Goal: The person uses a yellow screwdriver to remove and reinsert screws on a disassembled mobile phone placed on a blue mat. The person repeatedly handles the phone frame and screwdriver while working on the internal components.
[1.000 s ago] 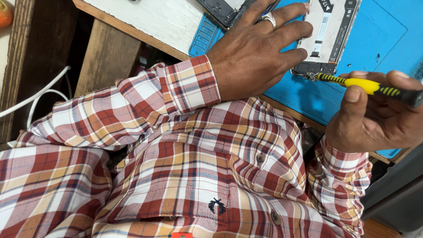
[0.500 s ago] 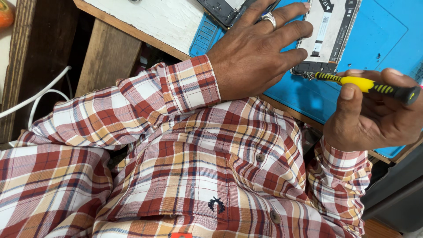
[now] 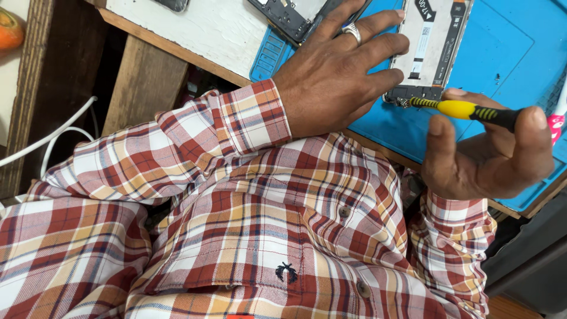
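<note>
My left hand [image 3: 336,74], a ring on one finger, lies flat on an opened phone body [image 3: 431,44] and pins it to the blue work mat [image 3: 508,59]. My right hand [image 3: 487,153] pinches a yellow and black screwdriver [image 3: 466,110] between thumb and fingertips. The screwdriver tip touches the lower left corner of the phone body, close to my left fingertips. Both forearms are in red, white and yellow checked sleeves.
A dark phone part [image 3: 289,18] lies at the mat's upper left, partly under my left hand. The white tabletop [image 3: 201,29] rests on wooden legs [image 3: 142,88]. White cables [image 3: 53,139] hang at the left. A pink-tipped tool [image 3: 557,121] shows at the right edge.
My right hand has drifted slightly left with the screwdriver, its tip still at the phone's corner. My left hand has stayed put.
</note>
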